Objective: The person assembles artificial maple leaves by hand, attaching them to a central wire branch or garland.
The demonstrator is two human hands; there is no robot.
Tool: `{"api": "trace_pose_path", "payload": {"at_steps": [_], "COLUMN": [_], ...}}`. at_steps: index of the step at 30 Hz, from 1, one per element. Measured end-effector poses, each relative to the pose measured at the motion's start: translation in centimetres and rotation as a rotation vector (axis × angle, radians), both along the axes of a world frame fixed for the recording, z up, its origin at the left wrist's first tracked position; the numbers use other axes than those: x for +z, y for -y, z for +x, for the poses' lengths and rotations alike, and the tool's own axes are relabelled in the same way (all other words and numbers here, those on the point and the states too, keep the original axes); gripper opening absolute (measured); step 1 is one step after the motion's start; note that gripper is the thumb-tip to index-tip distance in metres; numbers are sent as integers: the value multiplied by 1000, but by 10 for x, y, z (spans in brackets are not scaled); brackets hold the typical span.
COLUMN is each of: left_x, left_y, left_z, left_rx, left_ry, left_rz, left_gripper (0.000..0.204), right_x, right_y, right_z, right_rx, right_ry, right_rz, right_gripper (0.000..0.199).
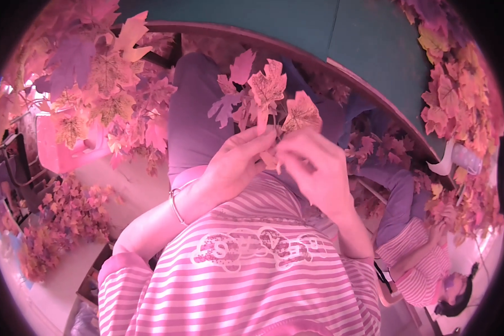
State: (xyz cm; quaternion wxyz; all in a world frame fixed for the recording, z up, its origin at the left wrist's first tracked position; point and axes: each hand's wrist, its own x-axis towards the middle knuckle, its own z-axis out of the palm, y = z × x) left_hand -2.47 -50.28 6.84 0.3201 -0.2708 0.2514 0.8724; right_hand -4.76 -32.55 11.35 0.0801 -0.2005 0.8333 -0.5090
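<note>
A small spray of artificial maple leaves [267,85], pink and orange with dark veins, stands up above my lap. My left hand [238,159] is closed in a pinch on its stem, fingertips pointing toward the right hand. Close beside it, my right hand [316,168] has its fingers curled in, thumb and forefinger near the stem. What lies between those fingertips is hidden. A single broad leaf [302,113] rises just above the right knuckles. Between the two hands a small leaf piece [269,160] shows below the fingers.
A dark green table [274,17] curves across the top, with leaf garlands [459,95] at its right end and a tape dispenser [456,158] at its edge. More leaf bunches [112,73] hang at upper left over a pink crate [67,143]. Another person [414,252] sits at right.
</note>
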Motion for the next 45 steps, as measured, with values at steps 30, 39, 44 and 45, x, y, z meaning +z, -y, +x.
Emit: {"api": "trace_pose_path", "payload": {"at_steps": [30, 39, 44, 45], "left_x": [-8, -71, -91, -86], "left_y": [-5, 0, 10, 10], "left_z": [18, 44, 52, 51], "left_rx": [219, 76, 23, 8], "left_ry": [-127, -315, -195, -179], "left_rz": [-61, -326, -134, -58], "left_gripper": [14, 14, 19, 22], "right_x": [-31, -39, -31, -20], "right_y": [20, 17, 12, 11], "right_z": [36, 35, 27, 28], "right_rx": [-444, -410, -404, -404], "right_ry": [286, 204, 157, 138], "right_rz": [-348, -241, -161, -88], "right_gripper": [14, 11, 11, 11]}}
